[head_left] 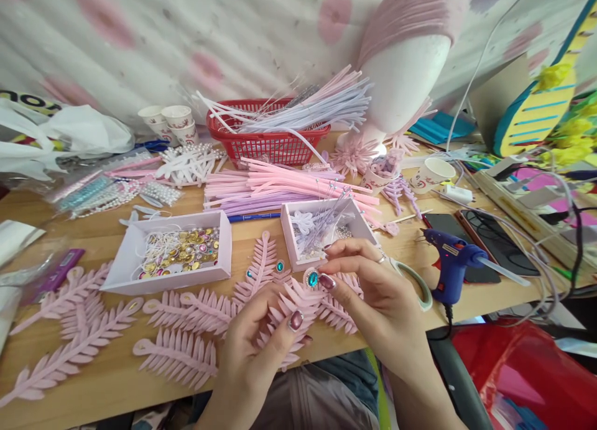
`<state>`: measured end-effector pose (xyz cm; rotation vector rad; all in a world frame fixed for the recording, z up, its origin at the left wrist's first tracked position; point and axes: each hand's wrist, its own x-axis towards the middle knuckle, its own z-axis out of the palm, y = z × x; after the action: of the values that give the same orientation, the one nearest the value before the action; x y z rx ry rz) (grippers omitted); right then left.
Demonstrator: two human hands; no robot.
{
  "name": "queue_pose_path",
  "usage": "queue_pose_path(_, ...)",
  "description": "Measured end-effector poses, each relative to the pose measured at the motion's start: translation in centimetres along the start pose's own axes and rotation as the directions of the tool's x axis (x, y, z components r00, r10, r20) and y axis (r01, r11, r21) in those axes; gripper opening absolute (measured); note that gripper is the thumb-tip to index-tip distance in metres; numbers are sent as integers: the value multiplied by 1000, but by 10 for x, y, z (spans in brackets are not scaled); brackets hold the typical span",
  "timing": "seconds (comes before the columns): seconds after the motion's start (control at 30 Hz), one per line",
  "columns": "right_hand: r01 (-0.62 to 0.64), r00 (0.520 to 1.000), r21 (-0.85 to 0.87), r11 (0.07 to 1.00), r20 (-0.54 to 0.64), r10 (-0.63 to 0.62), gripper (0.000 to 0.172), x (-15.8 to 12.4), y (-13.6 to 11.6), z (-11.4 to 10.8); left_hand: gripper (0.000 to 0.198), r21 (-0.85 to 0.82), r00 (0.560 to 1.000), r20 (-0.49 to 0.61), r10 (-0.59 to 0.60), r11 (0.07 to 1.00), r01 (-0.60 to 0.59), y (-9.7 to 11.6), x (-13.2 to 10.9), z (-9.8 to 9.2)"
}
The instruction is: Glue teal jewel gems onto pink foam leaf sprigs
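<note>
My left hand [261,330] is closed around a pink feather-shaped leaf [298,306], thumb on top. At the leaf's upper tip sits a teal gem [312,279] in a sparkling round rim. My right hand [373,293] pinches this gem at its edge between thumb and fingers; whether it is fixed to the leaf I cannot tell. Behind my hands lies another pink leaf [261,262], with small teal gems [280,266] near it. More pink leaves [181,355] are spread to the left of my left hand.
A white box of gold and coloured gems [112,274] stands left, another white box [291,256] behind my hands. Right are a blue glue gun [450,256], phones [504,240] and cables. Farther back are pink pipe cleaners [280,181], a red basket [261,147] and a white mannequin head [405,76].
</note>
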<state>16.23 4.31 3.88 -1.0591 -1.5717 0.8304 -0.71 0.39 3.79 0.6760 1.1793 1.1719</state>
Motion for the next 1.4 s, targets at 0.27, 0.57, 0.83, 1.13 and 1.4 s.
queue_pose_path(0.27,-27,1000,-14,1000,-15,27,17,-4,-3,-3,49,-44,997,-16,-79,996,79,0,1,-3)
queue_pose_path(0.57,-36,995,-62,997,-95,30,18,-10,-5,-6,52,-42,995,-6,-95,995,95,-2,-3,-7)
queue_pose_path(0.83,50,978,-63,997,207,-36,19,-10,-5,-6,54,-96,996,-26,-87,992,84,-2,-4,-3)
queue_pose_path(1.13,-43,994,240,970,-84,65,12,-6,-2,-4,54,-81,996,-11,-92,993,91,1,-3,-2)
queue_pose_path(1.4,-76,990,414,907,140,19,27,-6,-4,-15,44,-177,997,-39,-71,982,63,-2,2,-9)
